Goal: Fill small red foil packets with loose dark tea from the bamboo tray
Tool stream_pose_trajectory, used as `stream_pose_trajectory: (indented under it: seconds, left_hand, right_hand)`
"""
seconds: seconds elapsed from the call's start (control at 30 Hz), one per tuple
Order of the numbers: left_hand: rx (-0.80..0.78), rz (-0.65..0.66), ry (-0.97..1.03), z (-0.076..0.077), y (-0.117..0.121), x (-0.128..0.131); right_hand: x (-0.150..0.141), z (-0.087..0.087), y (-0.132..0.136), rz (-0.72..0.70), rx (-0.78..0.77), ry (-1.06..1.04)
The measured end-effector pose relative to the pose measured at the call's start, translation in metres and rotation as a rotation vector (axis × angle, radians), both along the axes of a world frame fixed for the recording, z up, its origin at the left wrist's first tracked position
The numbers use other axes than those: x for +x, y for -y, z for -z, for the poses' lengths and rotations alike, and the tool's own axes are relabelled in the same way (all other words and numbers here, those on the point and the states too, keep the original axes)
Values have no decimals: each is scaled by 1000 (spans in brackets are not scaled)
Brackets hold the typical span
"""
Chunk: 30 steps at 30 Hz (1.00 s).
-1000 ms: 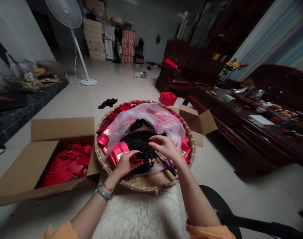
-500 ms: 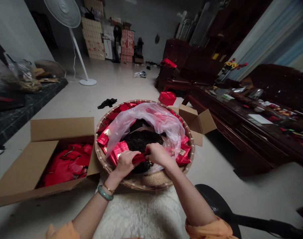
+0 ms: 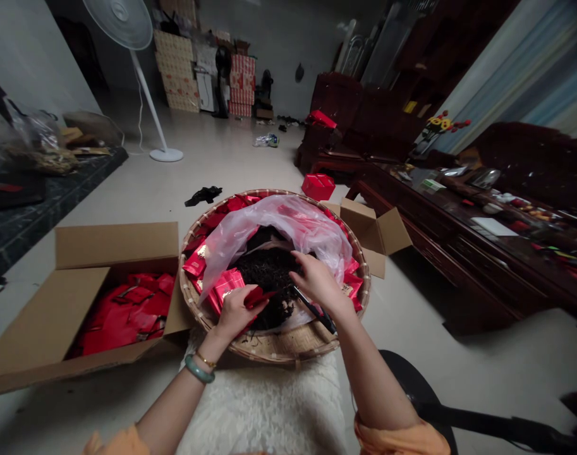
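Head view, and from where I stand the left hand (image 3: 236,311) has its thumb and fingers closed on a small red packet (image 3: 254,297), held over the near left part of the dark, leafy heap (image 3: 264,268). To its right, the right hand (image 3: 319,281) hangs above the heap with thumb and forefinger parted. A slim black tool (image 3: 316,311) slants beneath that palm; whether the lower fingers grip it, I can't tell from here.

Just beyond the left grip, more red packets (image 3: 226,284) sit bunched inside the woven basket (image 3: 292,361). A cloudy plastic bag (image 3: 231,234) spreads around the heap, on the far side of both hands. Well to the left of the left grip, an open cardboard box (image 3: 74,316) holds a loose pile of red packs (image 3: 136,309).

To my eye, a light pinch near the edge suits this packet best, since squeezing hard could crease it flat. I'd hold it low over the heap, so any crumbs drop back there, and angle the black tool away from the thin plastic, which looks easy to snag.
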State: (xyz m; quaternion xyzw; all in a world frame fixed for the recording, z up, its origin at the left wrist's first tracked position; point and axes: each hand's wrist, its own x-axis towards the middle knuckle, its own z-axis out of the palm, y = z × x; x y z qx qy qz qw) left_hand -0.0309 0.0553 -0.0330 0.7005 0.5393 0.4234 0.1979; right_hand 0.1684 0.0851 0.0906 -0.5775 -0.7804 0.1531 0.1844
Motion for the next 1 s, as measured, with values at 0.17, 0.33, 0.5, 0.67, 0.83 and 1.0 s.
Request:
stream_pose_trajectory:
  seconds: [0.17, 0.33, 0.5, 0.67, 0.83, 1.0]
  left_hand:
    - [28, 27, 51, -3, 5, 1]
    - [-94, 113, 135, -8, 7, 3]
    - [-377, 261, 309, -19, 13, 20]
    - [-685, 333, 578, -30, 16, 29]
    - [-870, 368, 797, -34, 16, 30]
    - [-912, 346, 863, -30, 17, 33]
  right_hand:
    - [-2, -5, 17, -392, -16, -243]
    - [-16, -12, 37, -564, -25, -259]
    - [-37, 17, 22, -315, 146, -4]
    - [-36, 44, -6, -227, 207, 90]
    - [-37, 53, -12, -170, 180, 133]
    - [-26, 57, -12, -11, 135, 18]
